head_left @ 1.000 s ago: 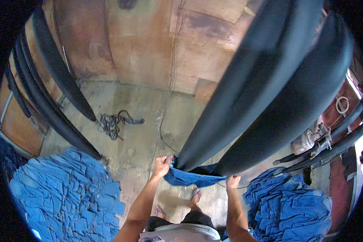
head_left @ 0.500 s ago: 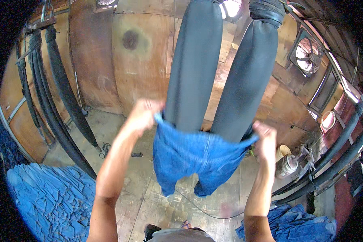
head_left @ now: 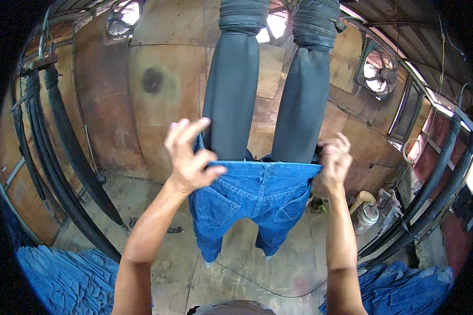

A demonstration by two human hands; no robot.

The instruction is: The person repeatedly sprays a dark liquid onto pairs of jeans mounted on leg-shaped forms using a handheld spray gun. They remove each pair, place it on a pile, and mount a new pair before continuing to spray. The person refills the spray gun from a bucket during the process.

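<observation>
A pair of blue jeans [head_left: 247, 197] hangs in front of me, its back pockets facing me. Two dark rubber leg-shaped tubes [head_left: 231, 97] come down from above into its waist; the legs dangle above the floor. My left hand [head_left: 186, 160] is at the left end of the waistband, fingers spread and thumb apart, not closed round the cloth. At the right end of the waistband, my right hand [head_left: 333, 160] has its fingers curled in on the denim; the exact pinch is partly hidden.
Piled denim [head_left: 71, 281] lies at lower left, with another denim heap [head_left: 404, 289] at lower right. Long dark tubes [head_left: 71, 126] hang at left, more dark tubes [head_left: 431, 184] at right. A bucket [head_left: 365, 218] stands right of the jeans; a cable [head_left: 268, 289] crosses the floor.
My left hand has loosened from the waistband and spread its fingers. The waistband now lies straighter across the tubes. The view has shifted, showing more of the tubes' wrapped tops.
</observation>
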